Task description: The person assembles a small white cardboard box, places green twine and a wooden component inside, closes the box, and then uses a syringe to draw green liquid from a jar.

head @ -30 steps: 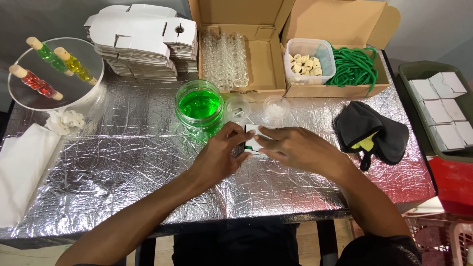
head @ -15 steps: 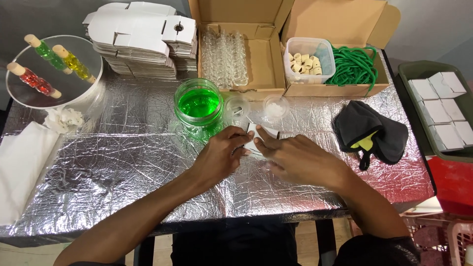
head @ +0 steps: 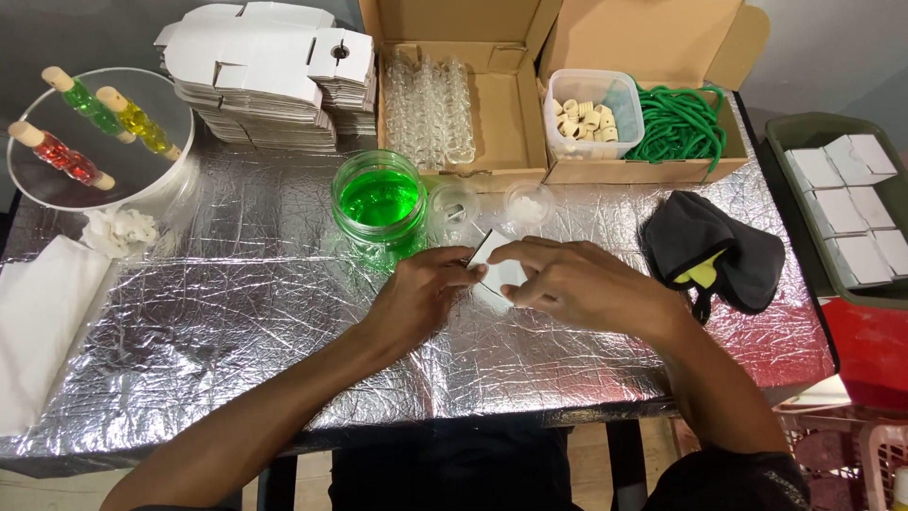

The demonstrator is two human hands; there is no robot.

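Centrally, near the desk's (head: 236, 312) far edge, small white box (head: 498, 268) pinched between both hands: left hand (head: 416, 298) fingers clamped on its left side, right hand (head: 582, 284) over its right.

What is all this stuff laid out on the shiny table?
small box: one, white, between both hands
jar: one, green liquid, beside left hand
flat boxes: a stack, white, far left
glass tubes: many, clear, left carton
corks: many, pale, plastic tub
cord: bundle, green, right carton
filled tubes: three; red, green, yellow; round tray
cloth: one, black, right
left hand: fingers on box
right hand: fingers on box
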